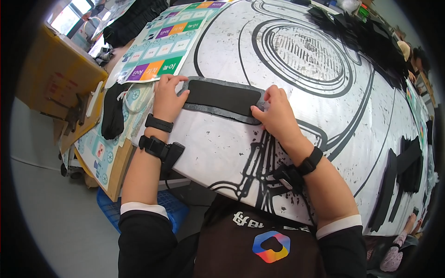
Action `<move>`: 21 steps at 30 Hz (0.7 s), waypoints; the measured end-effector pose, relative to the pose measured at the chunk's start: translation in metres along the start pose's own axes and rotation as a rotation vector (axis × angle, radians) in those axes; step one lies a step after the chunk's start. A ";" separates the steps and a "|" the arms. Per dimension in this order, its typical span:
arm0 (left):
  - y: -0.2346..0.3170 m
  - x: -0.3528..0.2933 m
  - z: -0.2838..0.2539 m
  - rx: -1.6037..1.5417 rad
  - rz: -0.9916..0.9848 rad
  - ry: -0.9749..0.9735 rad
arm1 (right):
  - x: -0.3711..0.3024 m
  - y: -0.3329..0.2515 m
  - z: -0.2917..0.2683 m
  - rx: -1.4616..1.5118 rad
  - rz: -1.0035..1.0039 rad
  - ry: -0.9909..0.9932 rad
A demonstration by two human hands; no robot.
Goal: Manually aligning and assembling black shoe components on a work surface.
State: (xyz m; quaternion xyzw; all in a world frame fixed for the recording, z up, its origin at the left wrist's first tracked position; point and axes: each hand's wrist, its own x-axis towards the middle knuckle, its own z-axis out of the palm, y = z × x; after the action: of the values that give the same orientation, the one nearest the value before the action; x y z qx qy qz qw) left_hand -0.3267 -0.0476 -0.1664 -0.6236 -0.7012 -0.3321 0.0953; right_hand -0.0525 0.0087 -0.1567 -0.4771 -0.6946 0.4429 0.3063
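A long strip of grey fabric with rounded ends lies on the printed table cover, and a black rectangular panel [225,97] sits on top of it. The grey fabric [204,109] shows as a border all round the black panel. At the strip's left end, my left hand [169,98] pinches the edge between thumb and fingers. My right hand [278,115] grips the right end the same way, thumb on the near side. Both wrists wear black straps. What lies under the strip is hidden.
The table cover [204,153] is white with black line drawings. A bundle of black fabric [112,111] rests at left on colourful printed sheets [153,55]. Black strips [387,190] lie at right, a black pile [357,34] far right. Another person's arm [408,227] shows lower right.
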 end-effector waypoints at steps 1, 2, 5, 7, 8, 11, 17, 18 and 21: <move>0.008 0.001 -0.006 0.110 0.021 -0.056 | -0.001 0.003 0.000 -0.088 -0.091 0.011; 0.014 0.003 -0.009 0.221 0.041 -0.112 | -0.002 0.005 0.000 -0.178 -0.181 0.022; 0.008 0.005 -0.009 0.176 0.027 -0.243 | -0.003 0.006 0.003 -0.277 -0.218 -0.035; 0.006 0.007 -0.012 0.166 0.026 -0.277 | -0.001 0.011 0.005 -0.267 -0.271 -0.014; 0.007 0.008 -0.013 0.151 0.022 -0.314 | -0.001 0.012 0.003 -0.260 -0.319 0.005; 0.013 0.006 -0.018 -0.116 -0.067 -0.289 | -0.006 0.003 -0.015 -0.209 -0.316 0.070; 0.045 0.006 -0.057 -0.250 -0.132 -0.228 | -0.037 -0.033 -0.093 -0.115 -0.374 0.097; 0.058 0.008 -0.067 -0.357 -0.244 -0.264 | -0.046 -0.037 -0.109 -0.070 -0.362 0.066; 0.099 0.009 -0.093 -0.767 -0.272 -0.177 | -0.089 -0.050 -0.156 -0.082 -0.277 0.083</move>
State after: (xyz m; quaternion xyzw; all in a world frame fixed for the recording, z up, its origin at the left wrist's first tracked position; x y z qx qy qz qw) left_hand -0.2617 -0.0943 -0.0560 -0.5417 -0.6083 -0.5238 -0.2493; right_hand 0.0926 -0.0319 -0.0460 -0.4066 -0.7581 0.3474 0.3732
